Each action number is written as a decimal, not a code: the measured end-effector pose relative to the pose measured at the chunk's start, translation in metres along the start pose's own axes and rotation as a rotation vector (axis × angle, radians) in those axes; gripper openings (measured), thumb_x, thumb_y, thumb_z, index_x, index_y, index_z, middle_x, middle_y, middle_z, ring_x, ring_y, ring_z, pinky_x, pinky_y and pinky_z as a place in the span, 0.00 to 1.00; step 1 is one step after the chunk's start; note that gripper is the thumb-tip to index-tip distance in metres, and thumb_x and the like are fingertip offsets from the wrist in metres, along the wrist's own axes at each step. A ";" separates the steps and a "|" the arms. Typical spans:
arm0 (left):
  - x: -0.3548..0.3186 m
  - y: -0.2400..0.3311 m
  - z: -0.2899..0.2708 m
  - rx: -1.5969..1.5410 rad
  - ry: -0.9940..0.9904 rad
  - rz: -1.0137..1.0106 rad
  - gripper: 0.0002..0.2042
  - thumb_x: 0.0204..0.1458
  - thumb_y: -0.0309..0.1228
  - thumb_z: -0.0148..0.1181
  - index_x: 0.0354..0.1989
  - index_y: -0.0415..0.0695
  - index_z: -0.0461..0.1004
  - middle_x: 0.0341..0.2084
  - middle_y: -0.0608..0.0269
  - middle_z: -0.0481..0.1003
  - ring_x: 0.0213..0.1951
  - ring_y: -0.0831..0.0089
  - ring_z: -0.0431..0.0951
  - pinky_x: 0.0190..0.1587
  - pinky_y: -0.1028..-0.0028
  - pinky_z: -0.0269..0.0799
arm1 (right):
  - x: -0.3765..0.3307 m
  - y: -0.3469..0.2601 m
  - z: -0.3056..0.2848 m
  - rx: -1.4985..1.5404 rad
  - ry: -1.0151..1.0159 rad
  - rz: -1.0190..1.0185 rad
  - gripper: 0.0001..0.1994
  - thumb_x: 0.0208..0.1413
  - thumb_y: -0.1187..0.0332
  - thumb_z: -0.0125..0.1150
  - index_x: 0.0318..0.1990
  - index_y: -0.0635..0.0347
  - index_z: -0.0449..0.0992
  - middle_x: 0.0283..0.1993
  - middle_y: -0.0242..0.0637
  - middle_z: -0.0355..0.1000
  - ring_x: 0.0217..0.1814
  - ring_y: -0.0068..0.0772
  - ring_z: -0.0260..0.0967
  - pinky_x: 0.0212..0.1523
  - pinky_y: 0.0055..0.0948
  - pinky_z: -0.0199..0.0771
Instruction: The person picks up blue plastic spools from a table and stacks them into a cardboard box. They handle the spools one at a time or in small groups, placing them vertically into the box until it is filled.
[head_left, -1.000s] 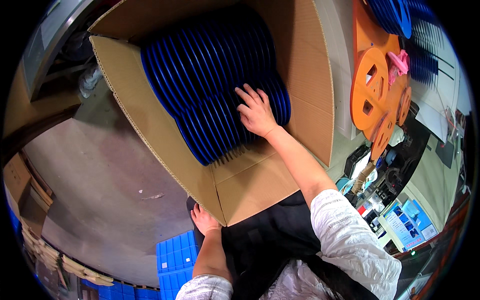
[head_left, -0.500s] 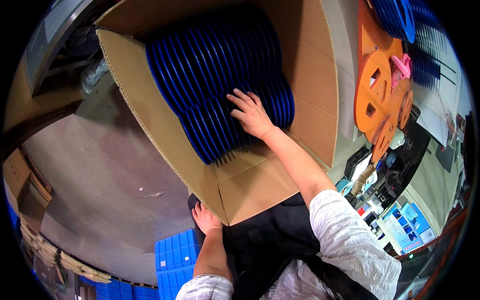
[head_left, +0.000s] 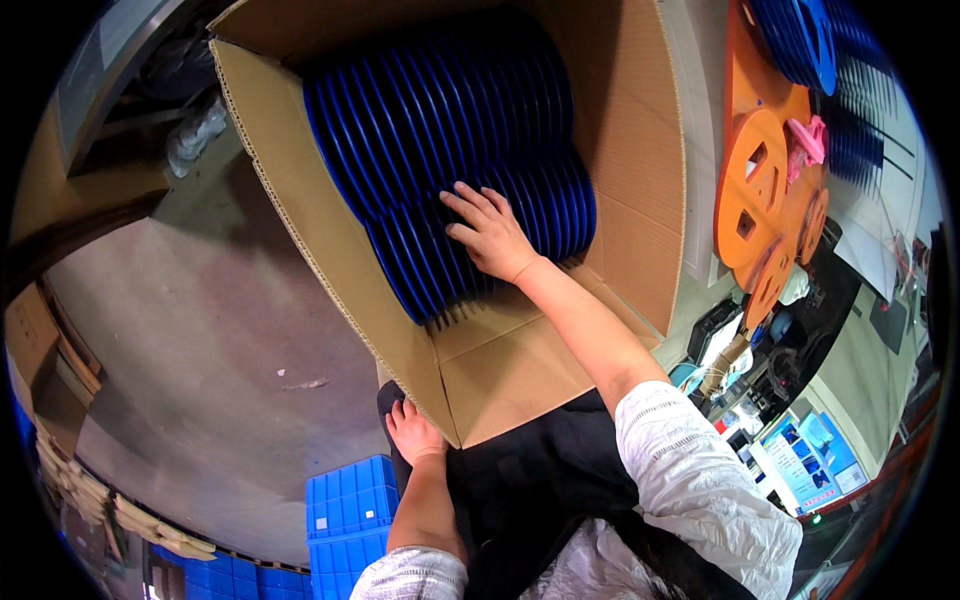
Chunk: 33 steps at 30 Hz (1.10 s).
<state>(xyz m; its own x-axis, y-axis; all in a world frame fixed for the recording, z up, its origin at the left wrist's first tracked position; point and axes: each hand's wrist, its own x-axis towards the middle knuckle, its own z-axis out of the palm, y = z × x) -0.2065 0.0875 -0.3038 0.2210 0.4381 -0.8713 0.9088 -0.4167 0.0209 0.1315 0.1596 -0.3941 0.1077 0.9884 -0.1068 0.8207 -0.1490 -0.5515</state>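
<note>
A large open cardboard box is in front of me, tilted in view. Inside, blue plastic reels stand on edge, packed side by side in two rows. My right hand rests on the nearer row of reels, fingers spread and holding nothing. Beside the box's near left corner is my left hand, fingers extended against the outside of the cardboard; it grips nothing I can see. The undersides of the reels are hidden.
Blue plastic crates stand on the grey floor at the lower left. To the right are orange reels, a pink piece and more blue reels. A lit screen is at the lower right.
My right hand has slid slightly left across the reels, its fingers still spread. The box appears shifted a little to the right in view. My left hand stays at the corner.
</note>
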 end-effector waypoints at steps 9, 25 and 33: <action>0.000 0.002 -0.007 0.002 -0.042 -0.011 0.21 0.58 0.41 0.40 0.56 0.48 0.70 0.57 0.65 0.69 0.62 0.60 0.62 0.66 0.56 0.50 | 0.007 -0.017 0.001 0.021 -0.015 0.135 0.07 0.41 0.73 0.61 0.30 0.55 0.71 0.69 0.38 0.55 0.73 0.43 0.46 0.66 0.51 0.50; 0.000 -0.003 0.001 0.000 -0.018 -0.007 0.20 0.59 0.40 0.39 0.54 0.48 0.71 0.59 0.65 0.68 0.63 0.60 0.62 0.66 0.57 0.50 | 0.014 -0.035 0.017 0.034 -0.042 0.073 0.10 0.42 0.73 0.62 0.35 0.55 0.71 0.70 0.38 0.53 0.74 0.43 0.44 0.67 0.51 0.49; -0.001 -0.002 -0.001 -0.007 0.002 0.000 0.19 0.59 0.39 0.40 0.52 0.48 0.71 0.59 0.63 0.68 0.63 0.60 0.62 0.66 0.56 0.50 | 0.020 -0.050 0.030 0.046 0.005 0.010 0.08 0.44 0.74 0.60 0.34 0.55 0.69 0.70 0.40 0.52 0.74 0.44 0.45 0.66 0.52 0.48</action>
<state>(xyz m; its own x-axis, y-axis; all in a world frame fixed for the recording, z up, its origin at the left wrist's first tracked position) -0.2083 0.0890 -0.3028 0.2214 0.4399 -0.8703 0.9114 -0.4108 0.0242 0.0762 0.1855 -0.3936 0.1187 0.9870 -0.1089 0.7931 -0.1602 -0.5877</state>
